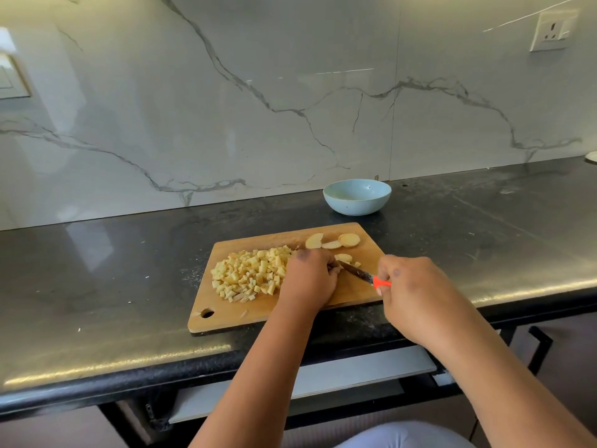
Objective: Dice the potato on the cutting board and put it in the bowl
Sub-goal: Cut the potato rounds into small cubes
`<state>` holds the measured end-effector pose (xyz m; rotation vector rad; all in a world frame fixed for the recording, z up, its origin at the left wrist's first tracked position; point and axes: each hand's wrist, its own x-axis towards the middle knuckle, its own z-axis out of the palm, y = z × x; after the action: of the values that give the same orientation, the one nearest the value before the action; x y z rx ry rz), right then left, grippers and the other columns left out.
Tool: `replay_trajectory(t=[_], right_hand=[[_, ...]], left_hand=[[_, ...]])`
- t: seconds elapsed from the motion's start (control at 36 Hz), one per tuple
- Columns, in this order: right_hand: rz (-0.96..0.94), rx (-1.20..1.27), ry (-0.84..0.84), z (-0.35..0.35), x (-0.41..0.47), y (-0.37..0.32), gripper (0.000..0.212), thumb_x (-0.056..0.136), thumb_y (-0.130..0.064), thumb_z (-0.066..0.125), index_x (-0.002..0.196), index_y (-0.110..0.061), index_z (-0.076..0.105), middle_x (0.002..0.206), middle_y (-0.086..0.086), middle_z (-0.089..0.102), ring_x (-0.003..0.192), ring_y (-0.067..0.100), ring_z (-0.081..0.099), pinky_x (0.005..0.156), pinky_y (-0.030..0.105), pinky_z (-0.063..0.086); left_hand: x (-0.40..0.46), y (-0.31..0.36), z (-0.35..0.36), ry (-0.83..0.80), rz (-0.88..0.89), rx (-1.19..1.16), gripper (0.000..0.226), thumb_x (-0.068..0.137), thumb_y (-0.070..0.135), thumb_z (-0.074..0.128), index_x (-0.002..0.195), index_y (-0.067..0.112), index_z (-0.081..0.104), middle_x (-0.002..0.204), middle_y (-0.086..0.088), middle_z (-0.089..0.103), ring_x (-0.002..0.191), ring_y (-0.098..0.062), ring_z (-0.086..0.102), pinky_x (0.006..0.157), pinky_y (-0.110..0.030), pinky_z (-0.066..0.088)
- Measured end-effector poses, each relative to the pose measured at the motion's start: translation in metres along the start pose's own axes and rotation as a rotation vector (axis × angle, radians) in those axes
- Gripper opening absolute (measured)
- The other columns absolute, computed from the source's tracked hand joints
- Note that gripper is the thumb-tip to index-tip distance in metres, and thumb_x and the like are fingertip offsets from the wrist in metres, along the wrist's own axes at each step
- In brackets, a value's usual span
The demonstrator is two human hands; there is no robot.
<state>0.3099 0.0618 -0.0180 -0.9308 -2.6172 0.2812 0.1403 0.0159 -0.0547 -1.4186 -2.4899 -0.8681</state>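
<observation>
Right hand (407, 287) grips the orange-handled knife (361, 274) at the cutting board (232, 318) near its right edge. Left hand (310, 279) curls over a potato piece, mostly hidden. Pale yellow diced potato (250, 274) is heaped mid-board, 3 slices (332, 240) at the far edge. Blue bowl (357, 197) sits beyond, by the counter's back edge.
</observation>
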Motion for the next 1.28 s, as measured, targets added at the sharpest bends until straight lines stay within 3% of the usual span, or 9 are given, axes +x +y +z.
replay_trajectory(t=[0.19, 0.31, 0.42, 0.56, 0.72, 0.92, 1.06, 1.17, 1.28], right_hand=[[0.007, 0.008, -0.02, 0.02, 0.01, -0.021, 0.031, 0.091, -0.004, 0.041, 0.071, -0.025, 0.033, 0.068, -0.005, 0.041, 0.056, 0.008, 0.037, 0.046, 0.024, 0.026], [0.018, -0.016, -0.033, 0.027, 0.017, -0.025, 0.018, 0.093, -0.005, 0.038, 0.086, -0.02, 0.043, 0.073, -0.003, 0.046, 0.059, 0.01, 0.041, 0.048, 0.027, 0.033], [0.027, -0.045, -0.099, 0.008, 0.004, -0.024, 0.027, 0.09, -0.003, 0.043, 0.073, -0.022, 0.034, 0.072, -0.003, 0.04, 0.057, 0.009, 0.035, 0.047, 0.023, 0.025], [0.052, -0.047, -0.092, -0.016, -0.007, -0.003, 0.012, 0.091, -0.011, 0.055, 0.085, -0.021, 0.053, 0.077, -0.002, 0.053, 0.066, 0.014, 0.054, 0.058, 0.029, 0.047], [0.03, 0.003, 0.062, -0.021, 0.002, 0.014, 0.004, 0.094, -0.023, 0.055, 0.091, -0.023, 0.056, 0.071, -0.002, 0.051, 0.054, 0.011, 0.046, 0.044, 0.024, 0.029], [-0.036, 0.161, 0.19, 0.006, 0.019, 0.014, 0.011, 0.094, -0.021, 0.058, 0.094, -0.026, 0.068, 0.072, -0.007, 0.061, 0.058, 0.005, 0.053, 0.046, 0.02, 0.037], [-0.036, 0.149, 0.209, 0.012, 0.021, 0.009, 0.01, 0.095, -0.021, 0.055, 0.093, -0.022, 0.065, 0.07, -0.006, 0.058, 0.058, 0.007, 0.053, 0.047, 0.026, 0.043], [-0.067, 0.05, 0.164, 0.013, 0.016, 0.008, 0.009, 0.097, -0.028, 0.053, 0.091, -0.024, 0.059, 0.064, -0.008, 0.051, 0.053, 0.006, 0.047, 0.045, 0.023, 0.033], [-0.104, 0.001, 0.142, 0.015, 0.012, 0.001, 0.009, 0.096, -0.03, 0.052, 0.092, -0.025, 0.059, 0.067, -0.01, 0.052, 0.057, 0.006, 0.049, 0.049, 0.021, 0.041]], left_hand=[[-0.005, 0.001, 0.005, -0.09, 0.016, 0.051, 0.033, 0.091, 0.008, 0.041, 0.11, 0.014, 0.068, 0.102, -0.004, 0.065, 0.088, -0.018, 0.059, 0.076, -0.028, 0.052], [-0.001, 0.002, 0.002, -0.113, 0.025, 0.049, 0.031, 0.091, 0.007, 0.043, 0.105, 0.015, 0.069, 0.1, -0.003, 0.066, 0.085, -0.016, 0.058, 0.073, -0.025, 0.048], [-0.004, -0.001, 0.0, -0.142, 0.013, 0.008, 0.04, 0.088, 0.005, 0.042, 0.113, 0.021, 0.07, 0.109, 0.001, 0.068, 0.092, -0.014, 0.061, 0.084, -0.03, 0.054], [-0.01, -0.004, -0.001, -0.097, 0.025, -0.013, 0.037, 0.092, 0.007, 0.041, 0.115, 0.015, 0.069, 0.112, -0.004, 0.068, 0.098, -0.019, 0.062, 0.089, -0.034, 0.054], [-0.012, -0.002, 0.002, -0.021, 0.029, -0.037, 0.034, 0.094, 0.01, 0.043, 0.117, 0.012, 0.068, 0.116, -0.003, 0.067, 0.105, -0.016, 0.06, 0.094, -0.029, 0.05], [-0.012, -0.006, 0.004, 0.066, 0.036, 0.007, 0.038, 0.093, 0.017, 0.045, 0.127, 0.011, 0.062, 0.127, -0.006, 0.062, 0.122, -0.023, 0.049, 0.108, -0.032, 0.035], [-0.013, -0.004, 0.005, -0.023, 0.003, 0.128, 0.027, 0.093, 0.02, 0.039, 0.093, 0.014, 0.065, 0.104, -0.003, 0.066, 0.114, -0.021, 0.05, 0.119, -0.045, 0.021], [-0.015, -0.002, 0.001, -0.039, 0.01, 0.169, 0.037, 0.096, 0.02, 0.037, 0.118, 0.017, 0.067, 0.124, -0.001, 0.065, 0.132, -0.021, 0.041, 0.122, -0.043, 0.013], [-0.018, 0.0, -0.001, -0.049, 0.023, 0.208, 0.037, 0.096, 0.02, 0.036, 0.116, 0.017, 0.066, 0.129, -0.001, 0.063, 0.14, -0.021, 0.033, 0.123, -0.043, 0.004]])
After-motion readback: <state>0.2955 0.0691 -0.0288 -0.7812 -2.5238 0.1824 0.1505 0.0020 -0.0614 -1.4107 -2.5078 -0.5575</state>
